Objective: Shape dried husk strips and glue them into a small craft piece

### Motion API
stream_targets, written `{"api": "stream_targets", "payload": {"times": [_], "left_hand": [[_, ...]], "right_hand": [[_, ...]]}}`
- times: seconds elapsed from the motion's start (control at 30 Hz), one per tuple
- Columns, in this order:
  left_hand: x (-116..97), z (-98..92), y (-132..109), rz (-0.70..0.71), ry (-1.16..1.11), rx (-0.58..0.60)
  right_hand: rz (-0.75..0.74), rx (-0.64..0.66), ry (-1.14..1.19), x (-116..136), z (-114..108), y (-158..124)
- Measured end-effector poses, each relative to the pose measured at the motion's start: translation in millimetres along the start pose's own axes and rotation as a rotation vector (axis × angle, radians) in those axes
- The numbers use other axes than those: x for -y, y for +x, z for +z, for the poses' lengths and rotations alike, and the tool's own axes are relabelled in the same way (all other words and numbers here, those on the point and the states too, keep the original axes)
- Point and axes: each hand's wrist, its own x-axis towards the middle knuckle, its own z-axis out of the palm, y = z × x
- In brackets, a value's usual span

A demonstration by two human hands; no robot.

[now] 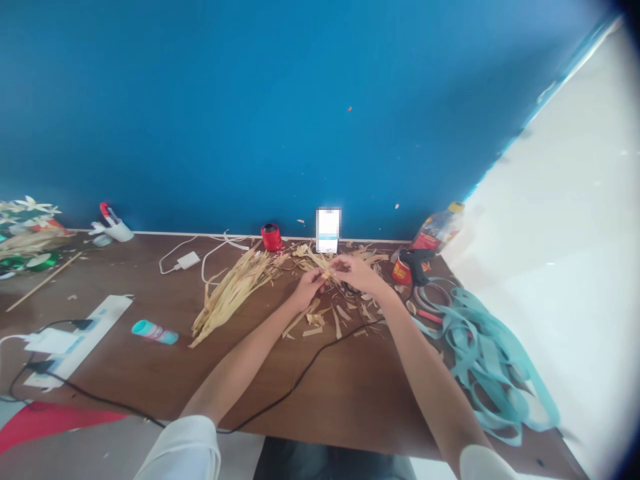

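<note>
My left hand [309,289] is closed in a pinch on a small pale-yellow husk piece [326,275], above the far middle of the table. My right hand [359,275] meets it from the other side, its fingers bent and closed at the same piece. The exact grip of the fingertips is too small to make out. Under and around both hands lie many dry husk scraps [315,320]. Left of them rests a bundle of long dry husks [233,293]. A lit phone [328,230] stands upright against the wall just behind my hands.
On the right are a black glue gun [419,263], a red can [401,272], a bottle [437,227] and a heap of teal ribbon [493,360]. A black cable [300,380] crosses the table. Leftward are a power strip [80,340], a blue tube [155,331] and a charger [187,261].
</note>
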Motion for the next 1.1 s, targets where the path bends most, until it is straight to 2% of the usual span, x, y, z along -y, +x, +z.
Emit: {"api": "stream_targets", "payload": {"times": [0.17, 0.5, 0.7, 0.87, 0.97, 1.1], "left_hand": [[-2.1, 1.3, -1.1, -0.020, -0.002, -0.002], [3.0, -1.0, -0.2, 0.049, 0.008, 0.053], [0.5, 0.1, -0.8, 0.044, 0.038, 0.049], [-0.5, 0.7, -1.6, 0.004, 0.071, 0.066], [0.6, 0.3, -1.0, 0.005, 0.070, 0.058], [0.7, 0.2, -0.5, 0.009, 0.072, 0.052]], "right_hand": [[0.008, -0.060, 0.018, 2.0, 3.2, 0.7], [0.064, -0.118, 0.198, 2.5, 5.6, 3.1], [0.111, -0.178, 0.247, 3.5, 7.7, 1.6], [0.058, -0.243, 0.239, 5.4, 5.0, 1.5], [0.073, -0.249, 0.171, 3.4, 6.4, 2.9], [0.092, -0.153, 0.116, 0.7, 7.8, 2.9]]}}
